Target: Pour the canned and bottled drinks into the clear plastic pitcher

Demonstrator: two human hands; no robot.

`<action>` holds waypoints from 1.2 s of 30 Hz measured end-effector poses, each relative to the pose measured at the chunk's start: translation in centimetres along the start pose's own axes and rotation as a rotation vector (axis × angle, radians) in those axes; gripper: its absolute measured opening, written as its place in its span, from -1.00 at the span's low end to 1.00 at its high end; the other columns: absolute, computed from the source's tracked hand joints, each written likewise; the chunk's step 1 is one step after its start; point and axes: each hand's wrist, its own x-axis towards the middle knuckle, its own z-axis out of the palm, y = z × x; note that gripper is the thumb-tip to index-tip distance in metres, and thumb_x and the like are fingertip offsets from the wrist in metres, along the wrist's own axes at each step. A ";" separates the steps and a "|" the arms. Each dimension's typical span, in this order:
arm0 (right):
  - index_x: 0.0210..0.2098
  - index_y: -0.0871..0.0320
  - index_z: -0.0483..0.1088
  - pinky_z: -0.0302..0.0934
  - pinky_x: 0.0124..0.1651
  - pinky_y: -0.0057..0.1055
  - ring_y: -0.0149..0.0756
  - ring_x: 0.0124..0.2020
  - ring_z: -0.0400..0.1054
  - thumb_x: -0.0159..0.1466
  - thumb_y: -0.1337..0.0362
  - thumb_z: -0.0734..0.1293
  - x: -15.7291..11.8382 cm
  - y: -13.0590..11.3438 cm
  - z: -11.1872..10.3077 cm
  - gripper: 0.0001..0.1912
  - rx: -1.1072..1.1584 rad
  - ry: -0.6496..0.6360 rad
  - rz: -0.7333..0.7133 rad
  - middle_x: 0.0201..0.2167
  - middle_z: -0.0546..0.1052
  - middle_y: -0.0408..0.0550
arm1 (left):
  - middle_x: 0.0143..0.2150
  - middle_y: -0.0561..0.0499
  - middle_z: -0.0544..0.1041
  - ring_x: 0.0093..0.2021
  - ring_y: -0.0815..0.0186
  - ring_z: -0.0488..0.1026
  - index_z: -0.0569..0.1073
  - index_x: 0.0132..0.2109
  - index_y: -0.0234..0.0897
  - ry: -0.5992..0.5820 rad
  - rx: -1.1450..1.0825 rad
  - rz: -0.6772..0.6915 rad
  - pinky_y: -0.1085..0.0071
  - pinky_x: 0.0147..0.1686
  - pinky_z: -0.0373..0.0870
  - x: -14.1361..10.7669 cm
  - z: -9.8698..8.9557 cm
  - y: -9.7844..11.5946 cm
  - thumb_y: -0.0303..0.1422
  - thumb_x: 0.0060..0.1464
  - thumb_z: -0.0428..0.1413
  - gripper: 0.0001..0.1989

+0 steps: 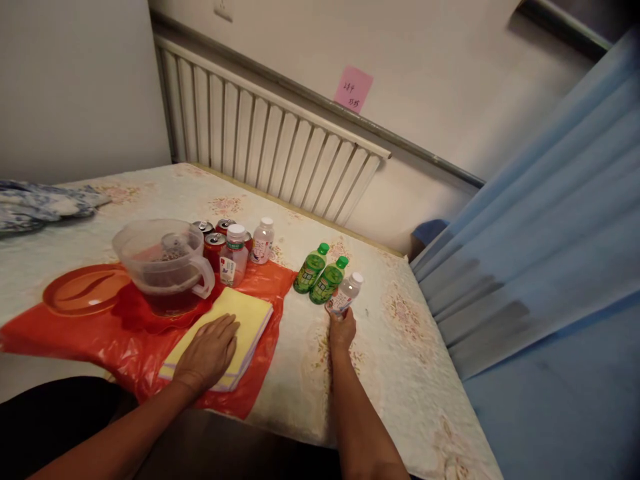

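Note:
My left hand (210, 350) lies flat on a folded yellow cloth (250, 313), fingers stretched out. Beneath the cloth is a red plastic bag (273, 283) spread over the table. At the right, my right hand (343, 330) is wrapped round the lower part of a clear bottle with a white cap (349, 288), which leans a little to the right. Just left of it stand two green-labelled drink bottles, the nearer one (327, 283) and the farther one (310, 270). Whether the held bottle rests on the table I cannot tell.
A clear plastic jug (165, 273) stands on the red bag beside an orange lid (83, 291). Behind it are several red cans (214, 247) and two white-capped bottles, one near (233, 257), one farther back (263, 240). Blue curtains (545, 200) hang at the right; a radiator (260, 127) lines the wall.

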 end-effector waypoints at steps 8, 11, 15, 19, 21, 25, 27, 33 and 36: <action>-0.07 0.17 0.47 0.17 -0.18 -0.33 -0.05 -0.19 0.43 0.16 0.16 0.36 0.0 0.2 0.2 -0.63 -0.031 0.013 0.000 -0.18 0.61 0.13 | 0.20 -0.26 0.54 0.22 0.00 0.45 0.53 0.10 -0.35 0.011 0.058 0.039 0.03 0.18 0.36 0.0 0.3 -0.2 -0.33 0.27 -0.09 -0.59; -0.07 0.17 0.47 0.17 -0.18 -0.33 -0.06 -0.20 0.43 0.17 0.14 0.36 0.1 0.3 0.2 -0.63 -0.035 0.016 -0.007 -0.20 0.61 0.11 | 0.20 -0.26 0.54 0.22 0.00 0.45 0.53 0.10 -0.36 0.011 0.069 0.050 0.03 0.18 0.35 0.0 0.3 -0.2 -0.32 0.27 -0.08 -0.59; -0.08 0.17 0.47 0.17 -0.18 -0.34 -0.06 -0.18 0.43 0.16 0.15 0.37 0.1 0.3 0.3 -0.63 -0.044 0.023 -0.012 -0.19 0.61 0.11 | 0.19 -0.27 0.54 0.22 0.00 0.45 0.53 0.09 -0.37 0.013 0.064 0.062 0.02 0.19 0.35 0.0 0.3 -0.2 -0.34 0.28 -0.09 -0.60; -0.08 0.17 0.46 0.17 -0.18 -0.33 -0.06 -0.19 0.43 0.16 0.15 0.37 0.2 0.2 0.2 -0.64 -0.051 0.023 -0.017 -0.19 0.61 0.11 | 0.19 -0.27 0.54 0.21 0.00 0.45 0.53 0.09 -0.37 0.010 0.051 0.049 0.02 0.18 0.36 0.1 0.3 -0.1 -0.35 0.26 -0.08 -0.60; -0.09 0.16 0.46 0.17 -0.18 -0.33 -0.06 -0.20 0.42 0.16 0.14 0.37 0.2 0.2 0.2 -0.65 -0.054 0.020 -0.019 -0.20 0.61 0.10 | 0.19 -0.28 0.54 0.21 -0.01 0.46 0.53 0.09 -0.37 0.012 0.046 0.047 0.01 0.18 0.36 0.1 0.3 -0.1 -0.35 0.26 -0.07 -0.61; -0.10 0.16 0.46 0.16 -0.19 -0.34 -0.06 -0.20 0.41 0.15 0.13 0.37 0.2 0.2 0.2 -0.65 -0.060 0.022 -0.016 -0.21 0.61 0.10 | 0.18 -0.29 0.54 0.21 -0.02 0.46 0.53 0.08 -0.37 0.021 0.036 0.051 0.00 0.18 0.36 0.1 0.2 -0.1 -0.35 0.26 -0.06 -0.61; -0.10 0.16 0.46 0.16 -0.18 -0.34 -0.06 -0.19 0.41 0.15 0.13 0.37 0.2 0.2 0.2 -0.64 -0.062 0.022 -0.013 -0.20 0.61 0.10 | 0.18 -0.28 0.54 0.21 -0.02 0.45 0.53 0.08 -0.36 0.019 0.035 0.050 0.01 0.18 0.36 0.0 0.2 -0.1 -0.35 0.26 -0.06 -0.62; -0.10 0.16 0.46 0.17 -0.18 -0.33 -0.06 -0.20 0.41 0.15 0.13 0.37 0.2 0.1 0.2 -0.63 -0.069 0.019 -0.015 -0.21 0.61 0.10 | 0.20 -0.25 0.53 0.23 0.01 0.44 0.53 0.08 -0.33 0.009 0.027 0.033 0.04 0.21 0.34 0.0 0.2 -0.1 -0.35 0.25 -0.05 -0.63; -0.10 0.16 0.46 0.17 -0.18 -0.33 -0.05 -0.20 0.41 0.16 0.12 0.37 0.2 0.0 0.1 -0.64 -0.074 0.018 -0.013 -0.22 0.60 0.10 | 0.20 -0.25 0.53 0.23 0.01 0.44 0.53 0.09 -0.33 0.000 0.038 0.032 0.03 0.21 0.34 0.0 0.3 -0.1 -0.35 0.26 -0.07 -0.62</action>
